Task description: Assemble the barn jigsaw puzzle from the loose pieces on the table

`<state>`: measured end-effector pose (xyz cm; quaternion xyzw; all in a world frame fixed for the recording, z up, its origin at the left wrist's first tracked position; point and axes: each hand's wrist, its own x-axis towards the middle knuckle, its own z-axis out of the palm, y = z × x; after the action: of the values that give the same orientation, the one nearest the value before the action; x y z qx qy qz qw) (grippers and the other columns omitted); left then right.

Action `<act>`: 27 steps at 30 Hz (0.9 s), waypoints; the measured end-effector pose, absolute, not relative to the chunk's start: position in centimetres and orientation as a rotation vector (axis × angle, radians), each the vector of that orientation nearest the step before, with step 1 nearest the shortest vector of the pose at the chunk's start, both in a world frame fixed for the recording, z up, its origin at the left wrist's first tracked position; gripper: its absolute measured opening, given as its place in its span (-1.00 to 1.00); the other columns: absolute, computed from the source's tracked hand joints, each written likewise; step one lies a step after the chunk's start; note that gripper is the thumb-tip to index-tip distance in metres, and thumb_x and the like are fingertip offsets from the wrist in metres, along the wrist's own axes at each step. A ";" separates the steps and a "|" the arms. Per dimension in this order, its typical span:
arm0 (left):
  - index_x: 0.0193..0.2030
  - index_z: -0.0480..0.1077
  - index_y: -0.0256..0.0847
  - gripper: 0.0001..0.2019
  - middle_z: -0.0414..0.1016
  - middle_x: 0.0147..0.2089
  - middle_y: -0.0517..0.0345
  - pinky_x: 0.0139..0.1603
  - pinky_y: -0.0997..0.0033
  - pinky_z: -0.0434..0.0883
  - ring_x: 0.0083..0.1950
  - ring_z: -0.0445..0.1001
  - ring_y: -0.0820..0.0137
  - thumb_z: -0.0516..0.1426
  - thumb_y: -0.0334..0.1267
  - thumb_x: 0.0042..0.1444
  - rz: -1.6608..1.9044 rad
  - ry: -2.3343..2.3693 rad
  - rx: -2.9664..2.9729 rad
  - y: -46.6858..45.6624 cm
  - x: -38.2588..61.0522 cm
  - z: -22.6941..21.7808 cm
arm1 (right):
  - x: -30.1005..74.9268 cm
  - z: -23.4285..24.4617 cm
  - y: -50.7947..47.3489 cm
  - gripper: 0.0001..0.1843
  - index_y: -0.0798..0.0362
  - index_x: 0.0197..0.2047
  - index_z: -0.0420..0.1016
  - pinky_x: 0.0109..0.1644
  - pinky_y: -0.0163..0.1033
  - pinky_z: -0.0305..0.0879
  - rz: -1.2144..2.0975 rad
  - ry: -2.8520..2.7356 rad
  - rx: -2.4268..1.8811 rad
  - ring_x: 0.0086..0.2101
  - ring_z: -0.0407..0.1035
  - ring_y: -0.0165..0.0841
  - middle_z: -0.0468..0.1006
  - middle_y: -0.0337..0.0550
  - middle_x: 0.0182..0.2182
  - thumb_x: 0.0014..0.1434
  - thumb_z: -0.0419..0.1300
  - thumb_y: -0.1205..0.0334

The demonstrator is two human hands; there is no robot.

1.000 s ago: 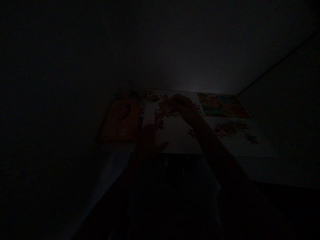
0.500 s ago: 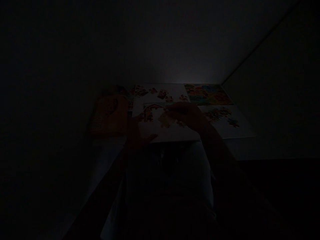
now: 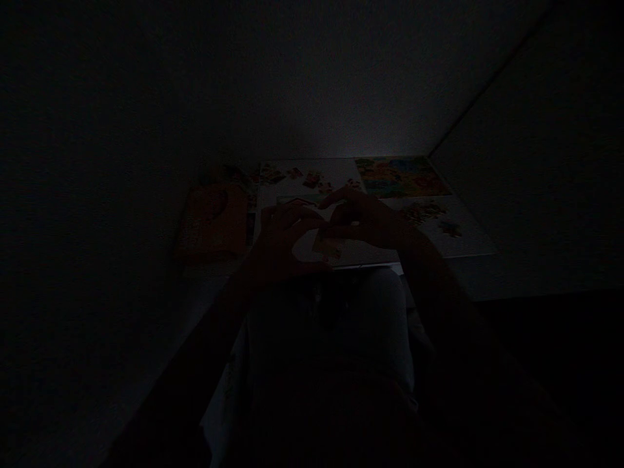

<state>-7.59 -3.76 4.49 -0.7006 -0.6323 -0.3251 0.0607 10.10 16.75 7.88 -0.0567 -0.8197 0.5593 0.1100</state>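
Observation:
The picture is very dark. A white board (image 3: 370, 253) lies on a table and carries a partly joined jigsaw, with a joined cluster of pieces (image 3: 329, 246) near its front edge. My left hand (image 3: 280, 242) rests over the board's left part with its thumb spread away from the fingers, which reach toward the cluster. My right hand (image 3: 366, 220) comes in from the right. Its fingers are curled and meet the left fingertips just above the cluster. What they pinch, if anything, is too dark to make out.
A colourful printed picture (image 3: 402, 175) lies at the board's far right. Loose pieces (image 3: 312, 179) are scattered along the far edge and others (image 3: 429, 211) lie to the right. An orange flat box (image 3: 214, 221) sits left of the board. Walls close in behind and on the right.
My right hand drew back from the far part of the board toward the front. My left hand rose from the front edge, and the two now meet over the cluster.

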 end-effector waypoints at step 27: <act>0.33 0.51 0.00 -0.30 0.68 0.24 -0.06 0.50 -0.32 0.43 0.35 0.60 -0.03 0.39 0.41 0.27 -0.985 -1.866 -1.498 -6.6 -10.7 3.7 | 14.6 -5.8 23.6 -0.53 -0.09 -0.06 0.67 0.07 0.07 0.60 1.237 -2.086 -0.801 -0.14 0.67 -0.11 0.78 -0.06 -0.20 0.15 0.48 -0.25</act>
<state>-10.72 -6.55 3.68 -0.5569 -0.6936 -0.3661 0.2735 14.63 23.58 -5.78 -0.3003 -0.7818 0.4635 0.2894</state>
